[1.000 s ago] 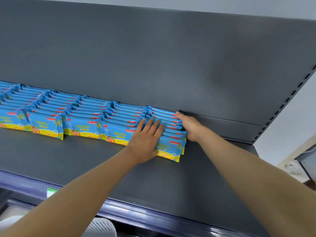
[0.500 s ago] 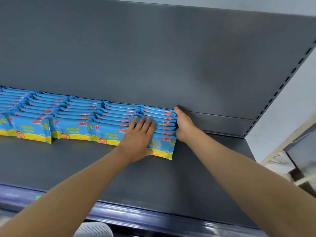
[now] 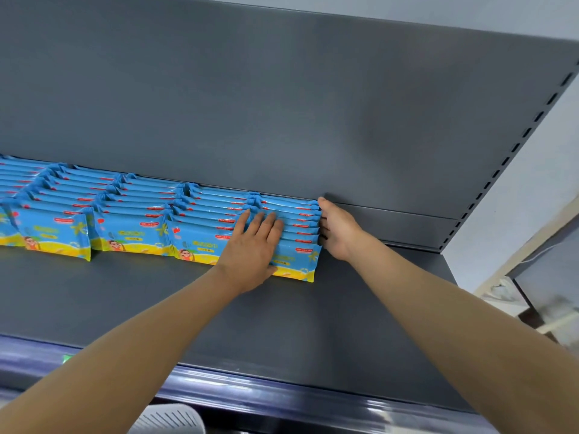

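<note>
Left hand (image 3: 255, 245) lies flat on the end row of blue packets (image 3: 297, 256), fingers straight and spread across the front packet and the tops behind it. Right hand (image 3: 336, 228) presses against that row's right side, fingers straight, forefinger reaching the back panel (image 3: 282, 104). The row stands on the dark grey shelf (image 3: 344, 324), hard against the back, just beside the neighbouring rows (image 3: 131, 220) on its left.
</note>
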A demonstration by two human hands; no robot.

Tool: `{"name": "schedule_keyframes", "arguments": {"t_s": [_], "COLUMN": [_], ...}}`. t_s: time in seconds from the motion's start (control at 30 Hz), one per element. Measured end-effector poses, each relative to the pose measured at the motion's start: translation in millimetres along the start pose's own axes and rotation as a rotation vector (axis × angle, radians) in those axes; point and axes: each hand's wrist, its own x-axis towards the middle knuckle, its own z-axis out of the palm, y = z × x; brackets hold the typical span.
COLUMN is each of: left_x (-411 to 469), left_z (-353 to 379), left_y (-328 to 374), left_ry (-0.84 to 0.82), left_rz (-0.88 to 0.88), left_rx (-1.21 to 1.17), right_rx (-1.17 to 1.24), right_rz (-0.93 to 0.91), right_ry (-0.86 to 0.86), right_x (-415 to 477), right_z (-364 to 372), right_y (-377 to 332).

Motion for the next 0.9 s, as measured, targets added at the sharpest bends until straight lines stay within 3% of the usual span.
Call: {"name": "schedule_keyframes", "arguments": {"t_s": [0.13, 0.27, 0.47, 0.67, 0.9], "left_x": [2, 1, -26, -47, -42], "left_z": [3, 4, 13, 23, 37], "left_y": [-3, -6, -40, -87, -102], "left_ry": [-0.008, -0.004, 0.155, -0.038, -0.080], "left_rz": [0.010, 0.014, -0.019, -0.197, -0.157], "left_rx": [0.010, 0.033, 0.021, 0.078, 0.185], "right_rx": [-0.122, -0.424, -1.037, -1.675, -1.803], "right_rz": [-0.056, -0.202, -0.609, -0.632, -0.693], "right_ry": [-0.035, -0.066, 0.058, -0.060, 0.014], "right_x": [-4, -11, -24, -33, -30], "right_z": [3, 3, 7, 23, 28], "right_y": [3, 5, 12, 23, 35]}}
